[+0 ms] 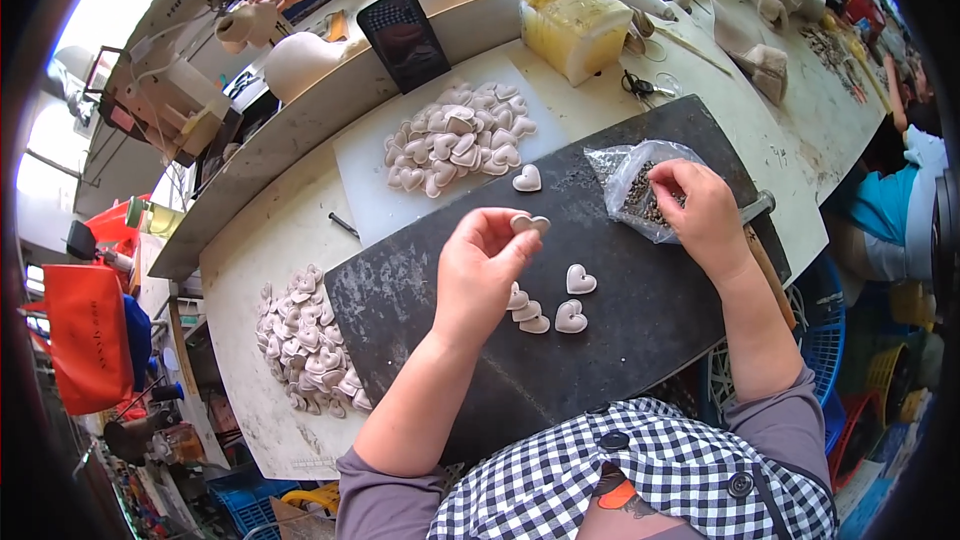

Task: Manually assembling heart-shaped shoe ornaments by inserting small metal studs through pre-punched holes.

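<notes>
Hearts (303,340) of pale fabric lie heaped at the left of the table (232,325), just beside the black board (390,290) in front of you. Farther over, a dark bolt (343,225) lies near a white sheet (370,180), with a phone (403,40) tilted up at its far side. A second heap (458,135) of hearts rests on that sheet. Your left hand (480,265), above the board, pinches one heart (538,225) between thumb and fingers. A loose heart (527,178) lies on the far side of it; three hearts (526,312) overlap on the near side, and two more (581,280) sit right of those. At the right, your right hand (695,205) reaches to a clear bag (630,180) of small dark pieces, fingertips drawn together; you cannot tell whether they grip one. A hammer (760,208) lies right of that hand.
</notes>
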Action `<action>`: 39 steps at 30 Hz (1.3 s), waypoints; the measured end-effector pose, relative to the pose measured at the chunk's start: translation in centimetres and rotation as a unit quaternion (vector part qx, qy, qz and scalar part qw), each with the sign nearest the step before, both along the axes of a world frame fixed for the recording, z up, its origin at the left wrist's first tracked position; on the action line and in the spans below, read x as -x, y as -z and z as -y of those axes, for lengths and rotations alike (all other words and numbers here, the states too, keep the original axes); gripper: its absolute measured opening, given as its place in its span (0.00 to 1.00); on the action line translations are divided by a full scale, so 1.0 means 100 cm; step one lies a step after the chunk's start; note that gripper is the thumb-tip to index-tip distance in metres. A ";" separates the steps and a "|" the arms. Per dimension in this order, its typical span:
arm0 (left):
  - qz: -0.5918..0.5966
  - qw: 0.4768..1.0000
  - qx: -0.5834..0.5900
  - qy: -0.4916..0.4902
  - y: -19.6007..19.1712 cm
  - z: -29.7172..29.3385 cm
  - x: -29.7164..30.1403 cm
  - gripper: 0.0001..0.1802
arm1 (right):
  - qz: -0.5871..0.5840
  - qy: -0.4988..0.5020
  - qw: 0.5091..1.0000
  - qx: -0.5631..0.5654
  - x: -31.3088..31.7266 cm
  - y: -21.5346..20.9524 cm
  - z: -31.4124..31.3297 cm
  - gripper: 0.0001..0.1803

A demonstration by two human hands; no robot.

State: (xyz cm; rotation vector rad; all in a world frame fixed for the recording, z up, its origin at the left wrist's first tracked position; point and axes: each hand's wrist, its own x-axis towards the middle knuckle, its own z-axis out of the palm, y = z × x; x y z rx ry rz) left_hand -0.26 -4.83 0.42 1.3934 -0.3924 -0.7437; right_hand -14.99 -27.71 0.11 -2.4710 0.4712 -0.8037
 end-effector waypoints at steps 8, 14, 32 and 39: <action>-0.114 0.990 0.005 0.084 -0.012 -0.014 0.036 0.14 | 0.069 -0.174 0.966 -0.177 0.003 -0.028 -0.069 0.07; -0.070 0.996 0.011 0.061 -0.022 -0.018 0.055 0.13 | 0.105 -0.134 0.975 -0.140 0.006 -0.019 -0.087 0.08; 0.070 0.997 0.004 0.031 -0.018 -0.027 0.069 0.06 | 0.056 -0.196 0.884 -0.421 0.020 -0.024 -0.099 0.19; 0.346 0.933 -0.094 0.005 -0.020 -0.027 0.062 0.05 | 0.005 -0.170 0.973 -0.155 0.018 -0.026 -0.095 0.11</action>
